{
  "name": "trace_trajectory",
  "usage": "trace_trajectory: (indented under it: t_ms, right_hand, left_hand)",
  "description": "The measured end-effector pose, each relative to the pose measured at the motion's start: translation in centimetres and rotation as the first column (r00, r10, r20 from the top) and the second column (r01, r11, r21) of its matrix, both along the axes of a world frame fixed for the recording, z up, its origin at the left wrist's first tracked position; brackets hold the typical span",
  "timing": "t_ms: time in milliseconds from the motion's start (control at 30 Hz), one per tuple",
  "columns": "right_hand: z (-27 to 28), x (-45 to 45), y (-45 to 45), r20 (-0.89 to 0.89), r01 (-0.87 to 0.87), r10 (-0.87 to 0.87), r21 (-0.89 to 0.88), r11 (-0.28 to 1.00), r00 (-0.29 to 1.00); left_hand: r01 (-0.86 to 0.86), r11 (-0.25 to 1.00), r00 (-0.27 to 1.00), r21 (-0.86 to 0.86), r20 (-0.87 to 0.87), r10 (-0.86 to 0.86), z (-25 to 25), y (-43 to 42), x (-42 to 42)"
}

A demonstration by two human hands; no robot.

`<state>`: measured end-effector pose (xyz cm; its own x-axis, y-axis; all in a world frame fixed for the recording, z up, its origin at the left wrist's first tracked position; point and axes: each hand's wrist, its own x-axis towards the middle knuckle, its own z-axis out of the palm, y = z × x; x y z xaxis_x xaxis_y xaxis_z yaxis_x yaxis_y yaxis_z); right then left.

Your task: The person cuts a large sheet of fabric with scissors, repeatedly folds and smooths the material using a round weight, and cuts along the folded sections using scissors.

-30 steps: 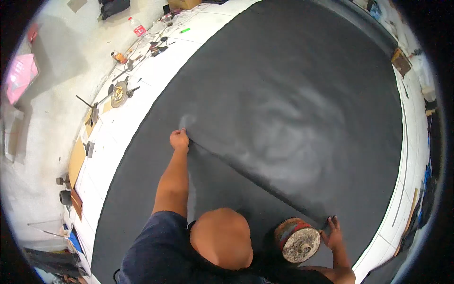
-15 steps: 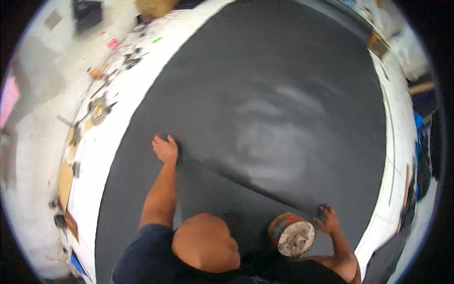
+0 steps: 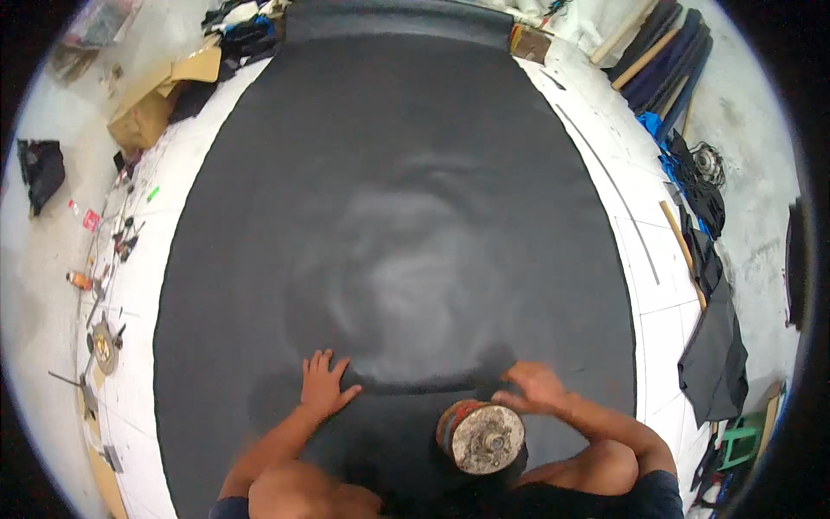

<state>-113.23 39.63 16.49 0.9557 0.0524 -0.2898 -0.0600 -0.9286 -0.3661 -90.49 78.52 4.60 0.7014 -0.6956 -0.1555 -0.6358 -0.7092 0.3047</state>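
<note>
A large sheet of black material (image 3: 406, 216) covers the white surface, with a dark fold line running across it near my body. My left hand (image 3: 323, 385) lies flat on the sheet at the left end of that line, fingers spread. At the line's right end is my right hand (image 3: 529, 387), its fingers bent and slightly blurred; what they hold, if anything, is hidden. Between my hands, nearer my right one, a round weight (image 3: 488, 438) with a worn, pale top and red side sits on the sheet.
A roll of black material (image 3: 398, 19) crosses the far end. Along the left edge lie a cardboard box (image 3: 143, 117), bottles and tools. To the right are a wooden stick (image 3: 683, 251), dark cloth (image 3: 718, 350), fabric rolls (image 3: 661, 69) and a green stool (image 3: 741, 443).
The view has turned to the right, so the sheet now runs straight ahead. My left hand has opened flat and come nearer my body. The slanted fold now looks level and shorter.
</note>
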Motion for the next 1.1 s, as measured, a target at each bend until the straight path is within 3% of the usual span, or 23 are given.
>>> trace_trajectory:
  t_ms: [67,100,167,200,267,400,567,700,867,1033,1100]
  right_hand:
    - [3.7,0.6,3.1,-0.055,-0.194,0.219,0.291,0.937,0.974]
    - [3.6,0.1,3.8,-0.047,-0.180,0.203,0.298,0.937,0.978]
    - [3.2,-1.2,4.9,0.128,-0.509,0.494,0.269,0.817,0.860]
    - [3.0,-1.6,5.1,0.130,-0.497,0.480,0.270,0.825,0.868]
    - [2.4,-2.3,5.2,0.116,-0.500,0.490,0.080,0.862,0.864]
    - [1.2,-3.6,5.6,0.165,-0.388,0.367,0.120,0.914,0.916]
    - [3.0,-2.3,3.7,0.237,-0.103,0.088,0.050,0.993,0.968]
    - [3.4,-0.3,1.5,0.454,0.141,-0.153,0.061,0.988,0.878]
    - [1.0,2.8,-1.8,0.569,0.170,-0.177,0.065,0.983,0.803]
    - [-1.0,4.7,-3.5,0.522,0.269,-0.295,0.127,0.955,0.800]
    - [-0.7,5.0,-3.0,0.486,0.319,-0.342,0.132,0.938,0.804]
  left_hand:
    - [0.033,0.999,0.999,0.034,-0.016,-0.032,2.0,-0.6,0.5]
    - [0.053,0.996,0.997,0.074,-0.053,-0.049,2.5,-0.6,0.5]
    - [0.093,0.989,0.995,0.112,-0.056,-0.087,2.3,-0.7,0.9]
    - [0.120,0.983,0.992,0.141,-0.067,-0.112,2.4,-0.9,1.0]
    - [0.106,0.984,0.991,0.142,-0.100,-0.093,2.7,-1.2,1.2]
    - [0.043,0.992,0.995,0.120,-0.098,-0.031,2.3,-1.3,0.9]
    - [-0.002,0.987,0.990,0.159,-0.139,0.024,2.8,-1.9,1.0]
    - [-0.030,0.990,0.982,0.141,-0.182,0.056,2.9,-2.4,1.2]
    - [-0.025,0.989,0.984,0.148,-0.171,0.050,2.7,-3.0,1.2]
    - [-0.015,0.986,0.986,0.166,-0.159,0.042,4.0,-3.0,1.1]
    - [-0.041,0.977,0.962,0.210,-0.257,0.096,4.8,-3.7,0.8]
